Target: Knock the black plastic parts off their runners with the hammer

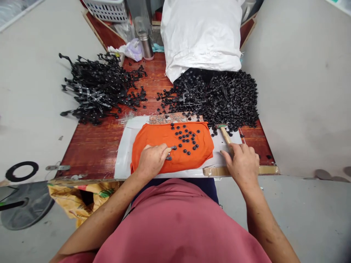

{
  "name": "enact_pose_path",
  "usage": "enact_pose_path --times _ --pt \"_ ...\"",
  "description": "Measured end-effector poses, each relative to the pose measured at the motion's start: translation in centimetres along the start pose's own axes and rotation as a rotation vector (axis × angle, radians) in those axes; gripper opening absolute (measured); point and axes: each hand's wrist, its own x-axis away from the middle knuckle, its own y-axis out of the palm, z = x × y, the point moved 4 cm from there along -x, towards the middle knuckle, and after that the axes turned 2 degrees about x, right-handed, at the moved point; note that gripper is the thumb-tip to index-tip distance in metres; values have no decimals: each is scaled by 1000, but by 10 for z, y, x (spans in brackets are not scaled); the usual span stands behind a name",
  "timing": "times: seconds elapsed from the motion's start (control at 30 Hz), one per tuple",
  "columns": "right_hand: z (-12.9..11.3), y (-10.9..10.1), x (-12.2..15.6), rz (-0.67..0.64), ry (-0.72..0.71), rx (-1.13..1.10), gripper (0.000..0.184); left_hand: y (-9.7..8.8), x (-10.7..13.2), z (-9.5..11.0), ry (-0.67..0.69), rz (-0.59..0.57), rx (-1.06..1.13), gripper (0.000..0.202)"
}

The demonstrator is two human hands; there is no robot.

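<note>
An orange cloth (pixel 156 140) lies on a grey sheet (pixel 123 153) at the near edge of a red-brown wooden board (pixel 93 146). Several small black round pieces (pixel 186 137) are scattered on the cloth. My left hand (pixel 151 160) rests on the cloth, its fingers pinched on a small black plastic piece (pixel 170 152). My right hand (pixel 242 162) is closed round the wooden handle of a small hammer (pixel 225 133), whose head lies near the cloth's far right corner.
A heap of black plastic frames (pixel 95 89) lies at the far left. A larger heap of black parts (pixel 219 96) spills from a white sack (pixel 201 34) at the far right. A steel flask (pixel 146 45), a white basket (pixel 106 9) and a fan base (pixel 24 204) stand around.
</note>
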Motion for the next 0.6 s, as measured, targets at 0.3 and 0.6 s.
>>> enact_pose_path --times 0.3,0.6 --pt "27 30 -13 -302 170 22 27 1 0 2 -31 -11 0 38" --pt "33 3 9 -186 204 -359 39 6 1 -2 -9 -1 -84 38"
